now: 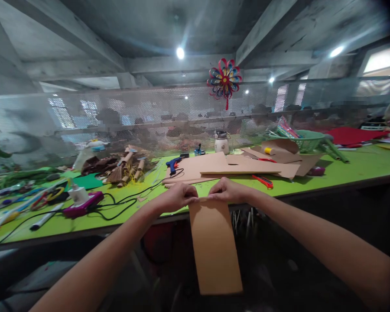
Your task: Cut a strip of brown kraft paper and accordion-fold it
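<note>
A long strip of brown cardboard (214,247) hangs down in front of the table edge. My left hand (178,198) pinches its top edge near the left corner. Close beside it, my right hand (229,190) pinches the same edge toward the right corner. The top edge looks narrowly folded between the fingertips. Behind my hands, larger cardboard sheets (201,167) lie on the green table (143,210). A red utility knife (263,182) rests to the right of my right hand, and a blue glue gun (173,165) lies on the table beyond my left hand.
A purple power strip (83,205) with black cables sits at left, near a heap of brown paper scraps (126,167). A white jar (221,143) and a green basket (307,141) stand at the back. A perforated screen (169,125) holds a paper flower (225,80).
</note>
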Action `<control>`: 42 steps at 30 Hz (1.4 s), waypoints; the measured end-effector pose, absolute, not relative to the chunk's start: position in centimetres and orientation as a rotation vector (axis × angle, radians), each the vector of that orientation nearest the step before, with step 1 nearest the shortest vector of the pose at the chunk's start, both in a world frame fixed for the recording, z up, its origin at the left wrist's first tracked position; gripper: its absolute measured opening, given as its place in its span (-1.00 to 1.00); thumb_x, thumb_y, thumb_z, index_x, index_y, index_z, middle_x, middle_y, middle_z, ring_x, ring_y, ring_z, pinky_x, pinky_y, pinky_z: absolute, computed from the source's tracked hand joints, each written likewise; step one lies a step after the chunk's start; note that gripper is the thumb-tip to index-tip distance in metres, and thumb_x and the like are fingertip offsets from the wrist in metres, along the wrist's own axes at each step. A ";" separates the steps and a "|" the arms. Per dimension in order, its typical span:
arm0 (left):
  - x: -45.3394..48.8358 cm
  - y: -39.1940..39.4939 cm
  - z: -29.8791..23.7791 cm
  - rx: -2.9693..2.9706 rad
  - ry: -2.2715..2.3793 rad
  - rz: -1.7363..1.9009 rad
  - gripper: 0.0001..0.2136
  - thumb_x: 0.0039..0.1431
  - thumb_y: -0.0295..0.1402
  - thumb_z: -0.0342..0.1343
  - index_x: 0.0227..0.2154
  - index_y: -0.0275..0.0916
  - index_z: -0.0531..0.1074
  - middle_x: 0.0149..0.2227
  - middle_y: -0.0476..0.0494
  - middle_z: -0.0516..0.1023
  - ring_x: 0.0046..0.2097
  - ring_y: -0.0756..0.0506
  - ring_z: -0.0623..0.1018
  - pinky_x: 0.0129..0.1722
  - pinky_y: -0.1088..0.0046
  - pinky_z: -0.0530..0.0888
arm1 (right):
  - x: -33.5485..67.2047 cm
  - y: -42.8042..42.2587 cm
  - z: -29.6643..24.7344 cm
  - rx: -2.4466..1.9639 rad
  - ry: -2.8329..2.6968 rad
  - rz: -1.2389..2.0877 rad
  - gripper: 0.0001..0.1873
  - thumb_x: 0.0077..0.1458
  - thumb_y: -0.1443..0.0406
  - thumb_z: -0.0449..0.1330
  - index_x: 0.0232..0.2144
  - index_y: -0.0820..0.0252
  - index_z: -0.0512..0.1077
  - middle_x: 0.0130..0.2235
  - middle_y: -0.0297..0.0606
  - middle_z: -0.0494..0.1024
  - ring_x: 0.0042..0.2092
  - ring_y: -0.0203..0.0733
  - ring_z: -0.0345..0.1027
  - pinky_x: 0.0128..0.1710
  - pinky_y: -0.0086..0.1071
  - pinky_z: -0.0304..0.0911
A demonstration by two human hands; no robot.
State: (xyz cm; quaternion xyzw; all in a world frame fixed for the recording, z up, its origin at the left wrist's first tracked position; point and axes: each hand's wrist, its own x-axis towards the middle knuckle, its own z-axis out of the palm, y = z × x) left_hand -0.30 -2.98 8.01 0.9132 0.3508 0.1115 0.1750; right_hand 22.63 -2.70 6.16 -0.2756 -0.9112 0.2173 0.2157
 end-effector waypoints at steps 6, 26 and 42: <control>-1.4 -3.1 7.9 2.595 1.029 0.321 -0.70 0.15 -0.17 -0.01 -0.38 -0.33 0.45 -0.48 -0.05 0.43 -0.43 0.02 0.34 -0.47 0.59 0.23 | 23.8 -1.8 5.7 -0.760 -2.517 0.935 -0.58 0.09 0.10 0.09 -0.27 0.38 0.48 -0.53 -0.34 0.36 -0.52 -0.40 0.17 -0.54 -0.54 0.07; -3.1 -1.4 6.8 2.342 0.942 0.477 -0.79 0.09 -0.28 0.06 -0.33 -0.32 0.47 -0.41 -0.08 0.47 -0.38 0.01 0.37 -0.38 0.55 0.29 | 23.9 -2.1 4.9 -0.827 -2.090 1.182 -0.59 -0.04 0.03 0.22 -0.52 0.32 0.38 -0.58 -0.35 0.38 -0.52 -0.36 0.23 -0.47 -0.46 0.15; 3.8 -3.7 1.2 1.379 0.302 0.706 -0.61 -0.29 -0.13 0.34 -0.46 -0.33 0.44 -0.46 -0.14 0.47 -0.44 -0.04 0.45 -0.41 0.44 0.38 | 21.7 -5.4 9.7 -0.353 -2.365 0.967 -0.70 -0.08 0.21 0.32 -0.25 0.21 0.51 -0.40 -0.35 0.33 -0.33 -0.34 0.19 -0.28 -0.40 0.20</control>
